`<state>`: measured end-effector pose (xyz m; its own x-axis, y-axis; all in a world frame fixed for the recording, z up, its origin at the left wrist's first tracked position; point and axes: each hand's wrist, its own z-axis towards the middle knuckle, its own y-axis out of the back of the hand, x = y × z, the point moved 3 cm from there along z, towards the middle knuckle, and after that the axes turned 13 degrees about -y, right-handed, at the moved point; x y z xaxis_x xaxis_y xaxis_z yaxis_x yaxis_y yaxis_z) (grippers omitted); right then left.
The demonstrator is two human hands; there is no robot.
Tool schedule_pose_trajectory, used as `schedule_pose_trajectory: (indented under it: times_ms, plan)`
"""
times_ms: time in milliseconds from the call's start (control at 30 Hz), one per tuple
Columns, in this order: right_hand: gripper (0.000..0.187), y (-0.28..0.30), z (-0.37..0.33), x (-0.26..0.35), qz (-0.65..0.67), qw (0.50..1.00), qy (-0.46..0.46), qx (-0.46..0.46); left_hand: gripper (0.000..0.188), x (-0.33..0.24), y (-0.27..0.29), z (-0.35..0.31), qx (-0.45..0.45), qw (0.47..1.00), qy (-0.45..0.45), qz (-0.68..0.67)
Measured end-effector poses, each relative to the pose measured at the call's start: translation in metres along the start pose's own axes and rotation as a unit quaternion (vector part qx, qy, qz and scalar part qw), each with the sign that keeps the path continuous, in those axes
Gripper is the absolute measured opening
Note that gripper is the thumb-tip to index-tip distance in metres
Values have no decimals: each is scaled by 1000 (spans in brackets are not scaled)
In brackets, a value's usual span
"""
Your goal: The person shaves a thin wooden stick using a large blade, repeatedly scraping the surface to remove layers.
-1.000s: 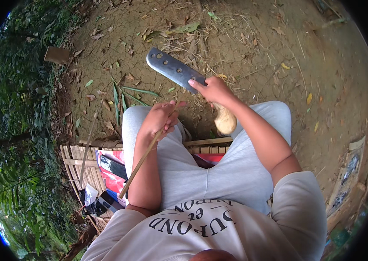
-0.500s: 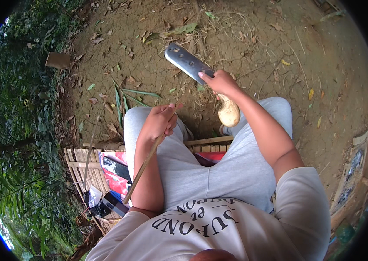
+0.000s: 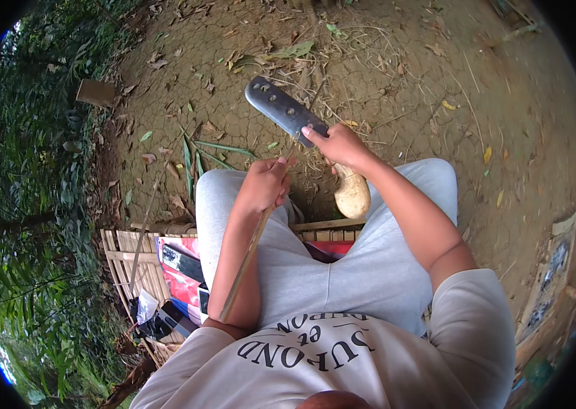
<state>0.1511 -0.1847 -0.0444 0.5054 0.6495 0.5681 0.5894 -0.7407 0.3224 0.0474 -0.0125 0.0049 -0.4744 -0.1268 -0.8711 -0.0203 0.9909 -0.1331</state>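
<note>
A: What lies at the left?
B: A slatted bench (image 3: 119, 257), near side, bearing a red sheet (image 3: 174, 281) and a phone (image 3: 182, 262). Farther off, long green leaves (image 3: 187, 163) lie on the ground (image 3: 397, 82).

A: And the left hand (image 3: 265, 184)?
B: Closed, the fingers curled around a thin strip (image 3: 245, 266), with the thumb toward its far end. No gap shows in the grip.

A: How does the strip run?
B: Lengthwise from near left to far right. Its near part passes above the left forearm (image 3: 225, 273); a short far part projects beyond the fingers, toward the knife (image 3: 281, 112).

A: The knife's axis, then?
B: Across the strip's: its broad, holed blade slants from far left to near right. The projecting part points at the blade's near edge. Whether they touch cannot be told.

A: Which hand is nearer the strip?
B: The left, which has hold of it. The right hand (image 3: 344, 146) is just to the right and slightly farther off; it is closed about the knife, thumb laid on the blade's base, the pale, bulbous handle (image 3: 352, 196) showing on the near side.
</note>
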Motion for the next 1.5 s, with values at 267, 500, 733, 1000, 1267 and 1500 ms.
schedule_pose_trajectory:
  times_ms: [267, 500, 733, 1000, 1267, 1500]
  plan:
    - [61, 0, 5, -6, 28, 999, 15, -10, 47, 0, -1, -3, 15, 1000, 8, 8]
    - [63, 0, -3, 1, -34, 999, 37, 17, 46, 8, -2, 3, 14, 999, -5, 48]
    - [59, -6, -2, -4, 112, 990, -20, 84, 41, 13, 0, 14, -1, 995, -12, 102]
    - [55, -2, -6, 1, 286, 913, -104, 273, 47, 19, 15, 25, -23, 1000, -11, 5]
    - [48, 44, 9, -5, 257, 965, 23, 46, 43, 15, 33, 27, -83, 994, 3, -73]
    - [45, 53, 17, -17, 314, 949, -6, 4, 43, 9, 22, 26, -47, 996, -9, -72]
